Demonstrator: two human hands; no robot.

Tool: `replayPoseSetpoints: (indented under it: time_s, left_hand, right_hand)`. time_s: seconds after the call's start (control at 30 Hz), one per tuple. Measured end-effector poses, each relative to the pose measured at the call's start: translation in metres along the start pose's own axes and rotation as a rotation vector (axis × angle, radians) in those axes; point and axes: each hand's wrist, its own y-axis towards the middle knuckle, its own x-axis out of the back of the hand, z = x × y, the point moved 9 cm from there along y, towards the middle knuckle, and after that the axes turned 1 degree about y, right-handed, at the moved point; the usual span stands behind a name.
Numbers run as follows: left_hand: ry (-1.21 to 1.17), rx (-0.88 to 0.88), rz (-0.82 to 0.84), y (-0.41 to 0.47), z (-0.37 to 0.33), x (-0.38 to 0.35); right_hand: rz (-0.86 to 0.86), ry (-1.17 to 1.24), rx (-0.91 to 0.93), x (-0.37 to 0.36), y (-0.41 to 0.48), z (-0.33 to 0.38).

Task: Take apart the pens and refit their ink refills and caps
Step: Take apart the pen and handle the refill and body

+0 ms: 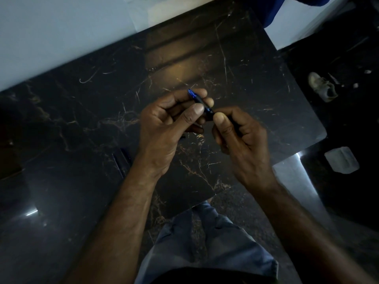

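A dark pen with a blue end is held above the black marble table, slanting from upper left to lower right. My left hand pinches its blue-tipped part between thumb and fingers. My right hand grips the other, dark end between thumb and forefinger, and the two thumbs nearly touch. Most of the pen is hidden inside my fingers. Two more dark pens lie side by side on the table, just left of my left wrist.
The table's right edge and corner drop to a dark floor, where a shoe and a pale plastic piece lie. A white wall runs along the table's far side. My blue-trousered legs stand below the near edge.
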Motion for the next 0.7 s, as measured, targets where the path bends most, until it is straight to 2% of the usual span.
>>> replayPoseSetpoints:
  time_s: [0.13, 0.3, 0.47, 0.7]
  left_hand:
    - [0.007, 0.01, -0.01, -0.002, 0.001, -0.003]
    - [-0.001, 0.001, -0.014, -0.001, -0.002, -0.004]
    - [0.013, -0.012, 0.026, 0.0, -0.004, -0.003]
    - [0.013, -0.037, -0.013, -0.003, -0.006, 0.006]
  right_hand:
    - [-0.034, 0.155, -0.099, 0.001, -0.003, -0.008]
    - [-0.064, 0.277, -0.13, 0.004, -0.008, -0.01]
    - [-0.011, 0.3, -0.231, 0.003, -0.009, -0.019]
    - [-0.055, 0.436, -0.292, -0.003, -0.013, -0.02]
